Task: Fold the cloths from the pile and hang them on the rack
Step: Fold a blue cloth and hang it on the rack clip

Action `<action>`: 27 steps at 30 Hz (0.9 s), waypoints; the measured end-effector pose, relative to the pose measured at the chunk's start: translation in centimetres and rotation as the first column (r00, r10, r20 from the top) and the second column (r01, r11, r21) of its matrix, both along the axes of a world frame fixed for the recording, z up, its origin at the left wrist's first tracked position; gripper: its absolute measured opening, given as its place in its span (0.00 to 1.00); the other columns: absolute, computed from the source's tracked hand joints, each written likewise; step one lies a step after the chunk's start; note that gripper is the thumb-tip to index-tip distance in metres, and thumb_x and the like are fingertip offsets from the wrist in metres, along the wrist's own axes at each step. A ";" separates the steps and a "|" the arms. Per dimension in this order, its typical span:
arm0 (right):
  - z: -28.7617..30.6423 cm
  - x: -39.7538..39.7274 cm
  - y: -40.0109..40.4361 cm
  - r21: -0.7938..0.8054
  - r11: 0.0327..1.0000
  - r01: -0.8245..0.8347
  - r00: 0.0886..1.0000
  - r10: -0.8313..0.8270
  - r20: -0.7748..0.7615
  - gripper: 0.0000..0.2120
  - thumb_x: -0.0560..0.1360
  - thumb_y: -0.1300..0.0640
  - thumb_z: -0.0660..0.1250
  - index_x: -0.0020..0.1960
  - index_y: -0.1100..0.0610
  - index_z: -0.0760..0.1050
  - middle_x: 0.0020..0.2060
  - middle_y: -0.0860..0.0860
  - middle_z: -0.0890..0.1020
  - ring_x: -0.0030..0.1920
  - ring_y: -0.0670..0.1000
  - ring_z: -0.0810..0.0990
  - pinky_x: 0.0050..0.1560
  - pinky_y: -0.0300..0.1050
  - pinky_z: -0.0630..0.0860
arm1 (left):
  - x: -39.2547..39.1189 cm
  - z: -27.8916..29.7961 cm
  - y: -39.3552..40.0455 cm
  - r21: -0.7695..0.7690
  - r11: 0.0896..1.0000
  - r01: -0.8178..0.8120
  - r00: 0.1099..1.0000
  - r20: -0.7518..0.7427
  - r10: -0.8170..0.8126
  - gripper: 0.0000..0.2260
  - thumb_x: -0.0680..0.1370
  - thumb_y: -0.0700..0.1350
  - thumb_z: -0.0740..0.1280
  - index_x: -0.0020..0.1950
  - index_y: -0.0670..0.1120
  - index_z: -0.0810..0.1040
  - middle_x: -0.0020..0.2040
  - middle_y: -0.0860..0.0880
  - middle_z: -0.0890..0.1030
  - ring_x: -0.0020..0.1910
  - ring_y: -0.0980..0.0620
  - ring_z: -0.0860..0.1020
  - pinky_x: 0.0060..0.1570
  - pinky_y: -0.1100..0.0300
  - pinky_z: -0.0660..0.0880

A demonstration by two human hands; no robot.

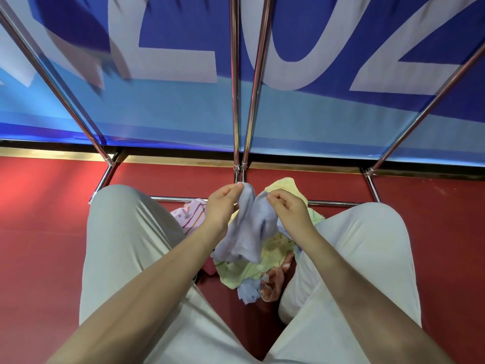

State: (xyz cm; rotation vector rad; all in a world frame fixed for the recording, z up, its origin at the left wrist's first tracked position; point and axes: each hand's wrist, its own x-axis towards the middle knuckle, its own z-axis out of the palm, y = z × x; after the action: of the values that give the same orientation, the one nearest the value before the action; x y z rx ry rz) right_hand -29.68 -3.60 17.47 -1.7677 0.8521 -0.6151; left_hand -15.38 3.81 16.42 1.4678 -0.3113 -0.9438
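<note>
1. So the person was sitting or crouching on the red floor (52, 245) with knees apart, and the pile of cloths (252, 269) sat right between the legs. Made sense to me, everything stayed within easy reach with the rack (237, 101) directly ahead.
2. The left hand (223, 203) pinched 1 top corner of a lavender cloth (249, 232) between thumb and fingertips, the other fingers curled in.
3. The right hand (286, 206) did the same with the other top corner, thumb and forefinger nipped together on the fabric.
4. Both hands sat close together, so the cloth sagged in 2 lobes below them instead of hanging flat. My guess was they were hunting for the corners before spreading it out for a fold.
5. The cloth hung below and between the hands, its lower edge touching the pile of yellow, green, orange and blue pieces underneath. A pink striped cloth (190, 214) lay just beside the left wrist.
6. The rack's poles rose against a blue banner (170, 109), and no cloth showed on the visible part of them, so I'd say the job was in its early stage.
</note>
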 end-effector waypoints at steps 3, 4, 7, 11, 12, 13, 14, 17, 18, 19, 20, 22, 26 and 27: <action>0.6 0.2 0.4 0.077 0.997 0.005 0.997 -0.011 0.081 0.07 0.79 0.62 0.63 0.46 0.62 0.79 0.40 0.51 0.81 0.40 0.41 0.76 0.44 0.32 0.72 | -0.7 -0.1 0.1 -0.033 0.999 0.000 1.000 0.018 0.000 0.08 0.79 0.45 0.66 0.44 0.43 0.82 0.44 0.43 0.78 0.45 0.49 0.76 0.55 0.48 0.77; 0.7 0.2 0.5 0.095 0.996 0.001 0.994 -0.011 0.107 0.07 0.79 0.62 0.63 0.47 0.63 0.79 0.42 0.55 0.82 0.42 0.44 0.77 0.45 0.34 0.73 | -1.0 -0.1 0.2 -0.049 0.999 0.008 1.000 0.018 -0.008 0.09 0.79 0.44 0.66 0.44 0.42 0.83 0.43 0.43 0.78 0.45 0.49 0.75 0.53 0.49 0.76; 1.0 0.1 0.6 0.097 0.995 -0.015 0.991 0.002 0.133 0.06 0.78 0.62 0.64 0.45 0.62 0.79 0.41 0.55 0.82 0.42 0.47 0.77 0.45 0.37 0.73 | -1.8 0.2 0.3 -0.077 0.997 0.017 1.000 0.008 -0.016 0.09 0.80 0.43 0.65 0.46 0.42 0.83 0.44 0.42 0.79 0.45 0.49 0.76 0.51 0.52 0.74; 0.7 0.6 0.6 0.082 0.997 0.001 0.994 -0.009 0.104 0.07 0.77 0.61 0.67 0.41 0.54 0.75 0.35 0.48 0.79 0.37 0.46 0.75 0.42 0.38 0.72 | -2.6 0.7 0.6 -0.105 0.993 0.058 0.998 -0.008 -0.059 0.10 0.80 0.42 0.64 0.43 0.45 0.84 0.40 0.48 0.81 0.43 0.53 0.77 0.48 0.57 0.74; 0.6 0.7 0.6 0.083 0.996 0.020 0.995 -0.028 0.095 0.08 0.77 0.61 0.67 0.40 0.53 0.74 0.34 0.48 0.78 0.36 0.45 0.75 0.41 0.37 0.72 | -2.8 0.8 0.6 -0.111 0.992 0.063 0.998 -0.023 -0.065 0.11 0.80 0.41 0.64 0.41 0.46 0.84 0.37 0.52 0.81 0.40 0.55 0.77 0.47 0.60 0.74; 0.5 0.9 0.6 0.077 0.996 0.040 0.995 -0.046 0.089 0.08 0.77 0.61 0.68 0.40 0.53 0.74 0.34 0.48 0.78 0.35 0.43 0.75 0.40 0.35 0.72 | -2.9 0.8 0.7 -0.111 0.992 0.068 0.997 -0.027 -0.072 0.11 0.80 0.40 0.64 0.41 0.47 0.84 0.35 0.55 0.80 0.38 0.57 0.77 0.45 0.61 0.74; 0.5 1.1 0.7 0.067 0.996 0.056 0.994 -0.062 0.089 0.08 0.76 0.61 0.68 0.40 0.54 0.73 0.33 0.48 0.77 0.34 0.42 0.75 0.39 0.32 0.71 | -2.9 0.7 0.6 -0.105 0.992 0.076 0.997 -0.022 -0.078 0.10 0.79 0.40 0.65 0.43 0.45 0.84 0.34 0.56 0.80 0.38 0.58 0.77 0.45 0.61 0.73; 0.3 1.3 0.7 0.046 0.996 0.073 0.993 -0.078 0.092 0.06 0.76 0.61 0.68 0.42 0.56 0.73 0.34 0.48 0.77 0.33 0.40 0.75 0.38 0.31 0.72 | -2.9 0.2 0.6 -0.101 0.990 0.101 0.995 -0.008 -0.103 0.10 0.80 0.39 0.64 0.54 0.36 0.82 0.32 0.58 0.79 0.37 0.59 0.76 0.45 0.61 0.73; 0.2 1.3 0.7 0.045 0.996 0.077 0.993 -0.081 0.090 0.06 0.77 0.61 0.68 0.42 0.55 0.72 0.34 0.48 0.77 0.33 0.40 0.75 0.37 0.32 0.72 | -2.9 0.3 0.7 -0.105 0.987 0.118 0.993 -0.008 -0.120 0.10 0.80 0.39 0.63 0.54 0.34 0.81 0.31 0.58 0.78 0.36 0.60 0.76 0.43 0.62 0.73; 0.1 1.4 0.6 0.044 0.996 0.083 0.993 -0.087 0.086 0.07 0.77 0.61 0.68 0.42 0.55 0.72 0.34 0.48 0.77 0.33 0.41 0.75 0.37 0.32 0.71 | -2.9 0.5 0.7 -0.115 0.985 0.130 0.991 -0.011 -0.132 0.10 0.80 0.38 0.62 0.51 0.35 0.81 0.30 0.58 0.78 0.35 0.61 0.76 0.43 0.63 0.73; 0.0 1.4 0.6 0.045 0.995 0.088 0.992 -0.092 0.081 0.07 0.77 0.61 0.68 0.42 0.55 0.72 0.34 0.49 0.77 0.33 0.41 0.74 0.37 0.32 0.71 | -2.9 0.6 0.7 -0.125 0.982 0.139 0.990 -0.018 -0.142 0.10 0.81 0.38 0.61 0.46 0.37 0.81 0.30 0.58 0.77 0.34 0.62 0.76 0.42 0.63 0.72; -0.1 1.3 0.5 0.061 0.994 0.093 0.992 -0.098 0.074 0.06 0.77 0.60 0.67 0.42 0.56 0.73 0.33 0.48 0.77 0.33 0.40 0.74 0.36 0.32 0.71 | -3.1 0.8 0.9 -0.150 0.976 0.156 0.987 -0.025 -0.162 0.12 0.81 0.39 0.60 0.41 0.43 0.79 0.32 0.56 0.79 0.36 0.61 0.77 0.45 0.61 0.73; -0.2 1.5 0.2 0.116 0.991 0.073 0.995 -0.080 0.058 0.06 0.77 0.59 0.67 0.43 0.59 0.73 0.33 0.49 0.77 0.33 0.42 0.74 0.36 0.33 0.70 | -2.9 0.4 1.0 -0.137 0.972 0.191 0.979 0.098 -0.178 0.07 0.80 0.40 0.64 0.46 0.42 0.81 0.42 0.50 0.82 0.44 0.57 0.78 0.50 0.62 0.75; -0.3 1.5 0.2 0.121 0.991 0.053 0.997 -0.060 0.057 0.06 0.77 0.59 0.67 0.43 0.58 0.73 0.34 0.49 0.77 0.34 0.43 0.74 0.37 0.33 0.70 | -2.7 0.4 0.9 -0.122 0.978 0.172 0.980 0.126 -0.157 0.08 0.80 0.40 0.64 0.42 0.43 0.79 0.37 0.54 0.79 0.39 0.60 0.76 0.45 0.66 0.73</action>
State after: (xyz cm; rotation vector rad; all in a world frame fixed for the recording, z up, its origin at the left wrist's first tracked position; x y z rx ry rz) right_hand -28.18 -3.42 17.22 -1.6143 0.8819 -0.6381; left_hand -18.10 4.71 16.80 1.3925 -0.5780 -0.9524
